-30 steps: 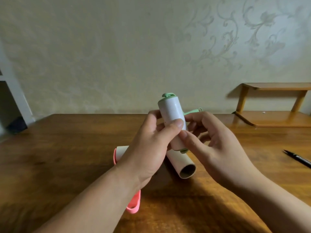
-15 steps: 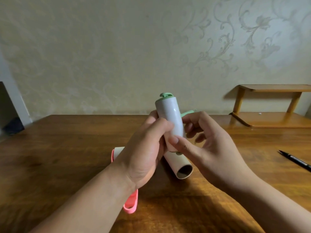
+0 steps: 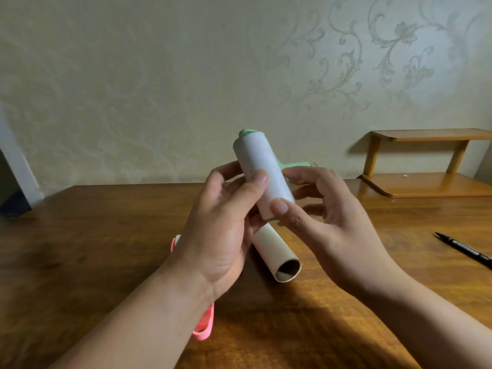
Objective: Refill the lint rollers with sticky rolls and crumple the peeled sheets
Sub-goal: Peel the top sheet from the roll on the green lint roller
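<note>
Since the sticky roll (image 3: 262,177) is paper wound on a hollow core and seated on the green lint roller (image 3: 295,164), it likely weighs very little. It should be stiff enough to hold yet dent under a hard squeeze, and any exposed sheet would cling to skin. It hangs tilted in the air between both hands. The left hand (image 3: 223,235) grips its middle, thumb flat on the front and fingers curled behind. The right hand (image 3: 332,225) pinches the lower end, thumb in front and fingers behind near the green handle. The firmest hold is probably the handle or the roll's ends, leaving the wrap free to peel. Directly below the grip an empty cardboard tube (image 3: 277,251) lies on the table (image 3: 80,235), a pink lint roller (image 3: 205,326) shows under the left wrist, and a pen (image 3: 463,251) lies well right of the right hand.
</note>
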`<state>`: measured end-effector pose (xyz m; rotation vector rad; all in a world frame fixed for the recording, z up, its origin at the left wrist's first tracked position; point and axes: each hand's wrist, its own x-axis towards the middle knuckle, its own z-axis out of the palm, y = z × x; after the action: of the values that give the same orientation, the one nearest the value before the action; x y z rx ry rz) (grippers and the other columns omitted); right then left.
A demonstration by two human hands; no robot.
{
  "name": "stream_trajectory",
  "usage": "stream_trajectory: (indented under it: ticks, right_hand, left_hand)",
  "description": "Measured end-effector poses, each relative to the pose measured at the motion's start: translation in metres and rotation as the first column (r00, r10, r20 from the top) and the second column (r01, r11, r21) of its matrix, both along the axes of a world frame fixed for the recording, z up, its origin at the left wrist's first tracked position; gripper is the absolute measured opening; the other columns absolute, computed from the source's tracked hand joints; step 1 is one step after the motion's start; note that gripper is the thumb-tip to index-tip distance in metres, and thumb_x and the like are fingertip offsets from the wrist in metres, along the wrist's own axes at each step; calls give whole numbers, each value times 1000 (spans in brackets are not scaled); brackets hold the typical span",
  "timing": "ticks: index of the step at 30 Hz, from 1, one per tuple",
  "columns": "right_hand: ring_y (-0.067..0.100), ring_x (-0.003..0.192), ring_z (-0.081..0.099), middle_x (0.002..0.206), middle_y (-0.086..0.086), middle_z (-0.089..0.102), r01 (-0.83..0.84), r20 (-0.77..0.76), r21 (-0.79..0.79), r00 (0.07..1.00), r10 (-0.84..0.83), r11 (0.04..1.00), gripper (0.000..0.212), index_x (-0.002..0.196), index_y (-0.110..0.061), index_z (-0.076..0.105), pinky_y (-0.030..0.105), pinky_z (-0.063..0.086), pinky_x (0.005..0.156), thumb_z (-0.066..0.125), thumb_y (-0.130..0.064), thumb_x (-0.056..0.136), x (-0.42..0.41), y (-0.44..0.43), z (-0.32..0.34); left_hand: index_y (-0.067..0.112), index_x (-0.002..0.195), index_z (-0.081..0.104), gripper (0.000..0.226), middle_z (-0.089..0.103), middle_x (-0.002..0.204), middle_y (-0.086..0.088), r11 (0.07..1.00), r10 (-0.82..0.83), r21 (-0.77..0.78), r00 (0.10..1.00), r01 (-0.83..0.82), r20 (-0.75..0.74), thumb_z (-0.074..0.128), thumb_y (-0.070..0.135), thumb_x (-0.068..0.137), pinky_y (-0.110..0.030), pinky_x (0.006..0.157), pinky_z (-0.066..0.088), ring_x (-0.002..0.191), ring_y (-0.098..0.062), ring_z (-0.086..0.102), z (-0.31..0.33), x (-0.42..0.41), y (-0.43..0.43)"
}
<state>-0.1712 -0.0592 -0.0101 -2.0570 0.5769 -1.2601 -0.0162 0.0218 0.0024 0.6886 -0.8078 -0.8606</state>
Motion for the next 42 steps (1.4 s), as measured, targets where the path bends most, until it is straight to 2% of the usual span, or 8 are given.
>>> stream_trajectory:
  ticks: [6, 12, 16, 19, 26, 32, 38, 42]
  right_hand:
    - [9, 110, 75, 120, -12, 75, -80, 37, 155, 996, 75, 985, 61, 123, -39, 60, 44, 63, 91, 81, -75, 78, 4, -3, -5]
    - [28, 106, 81, 124, 6, 78, -297, 243, 261, 941, 235, 919, 49, 137, -29, 65, 41, 65, 87, 81, -36, 91, 4, -9, -1]
    - [32, 111, 79, 124, 11, 78, -424, 368, 294, 878, 308, 857, 41, 131, -30, 73, 39, 61, 89, 72, -16, 93, -3, -19, 8]
    - [30, 110, 78, 122, 16, 79, -509, 494, 327, 811, 315, 797, 55, 144, -22, 64, 35, 61, 88, 70, -8, 91, -3, -23, 11]
    - [24, 97, 74, 125, 16, 74, -630, 642, 495, 729, 236, 598, 57, 148, -6, 58, 32, 64, 87, 70, -19, 95, -3, -28, 13]
    - [25, 112, 73, 138, 16, 75, -618, 633, 471, 734, 247, 630, 55, 147, -13, 62, 33, 62, 89, 73, -19, 94, -10, -35, 16]
    - [22, 104, 79, 116, 13, 79, -658, 668, 443, 695, 265, 609, 65, 148, 8, 54, 31, 63, 87, 73, -21, 94, -10, -37, 18]
    - [21, 100, 79, 109, 10, 80, -695, 678, 452, 675, 290, 560, 26, 117, -8, 74, 31, 64, 85, 68, -21, 96, -7, -34, 14]
  left_hand:
    - [3, 152, 57, 58, 74, 140, -28, 997, -76, -5, 991, 76, -114, 67, 20, 98, -49, 105, 61, 115, -33, 79, 8, 3, 2]
    - [5, 157, 54, 58, 68, 150, -27, 995, -89, 42, 996, 88, 13, 65, 25, 104, -57, 119, 51, 141, -42, 65, 8, 10, 4]
    - [17, 141, 69, 59, 74, 141, -20, 993, 70, 87, 996, -75, 62, 69, 52, 93, -45, 101, 64, 119, -28, 78, 14, 14, 4]
    - [4, 144, 64, 61, 78, 130, -22, 995, 81, 49, 992, -86, 97, 69, 38, 93, -41, 92, 66, 105, -27, 79, 13, 12, 3]
    - [3, 144, 63, 52, 76, 139, -19, 999, 15, 37, 975, -23, 222, 69, 14, 93, -50, 106, 63, 130, -32, 74, 3, 13, 0]
    - [24, 147, 54, 95, 74, 128, -3, 925, 243, 156, 856, -346, 456, 85, 72, 71, -47, 85, 69, 104, -15, 83, 3, 19, 2]
    - [15, 139, 70, 53, 83, 117, -9, 981, -28, 192, 937, -42, 349, 82, 35, 91, -32, 73, 66, 88, -27, 83, 3, 11, 6]
    - [15, 133, 75, 51, 83, 112, -7, 974, -76, 228, 956, 10, 282, 86, 24, 84, -34, 76, 66, 89, -22, 80, 3, 8, 6]
